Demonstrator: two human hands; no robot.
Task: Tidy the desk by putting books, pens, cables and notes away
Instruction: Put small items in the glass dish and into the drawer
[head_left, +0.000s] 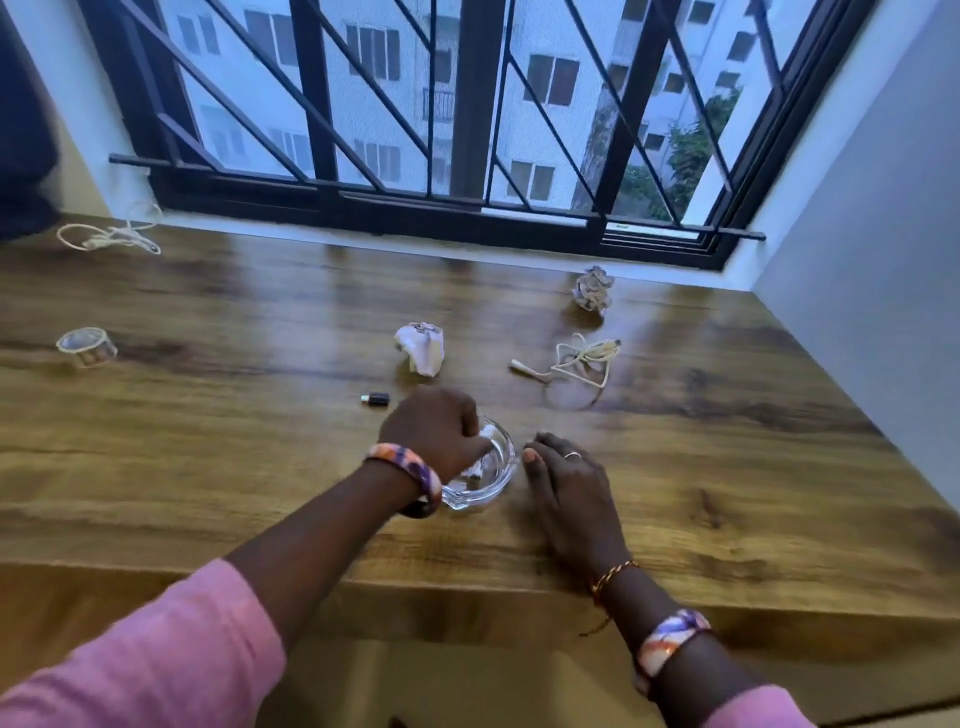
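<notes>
Left hand (434, 434) has its grip curled over the glass dish (480, 480), fingers down inside pinching a small white item (487, 434); blur hides what it is, maybe a plug or scrap. Right hand (563, 480) lies flat on the table (753, 493) just right of the dish, fingers straight, holding nothing, thumb near the rim. Likely step: dropping or sorting small bits in the dish. To do it well, the right hand should brace the dish wall, since glass slides on smooth wood, and the left should release low so nothing bounces out. Just beyond the left grip, slightly left: a small black adapter (375, 399). Further out past the grip, a crumpled note (422, 349); to its right a loosely tangled cream cable (582, 359) that should be coiled before lifting, loops may snag. Further still, a second paper ball (593, 289). Far left of the grip: tape roll (85, 347), and at the back edge another cable (111, 236). Nothing blocks the reaches. No books or pens in view.
</notes>
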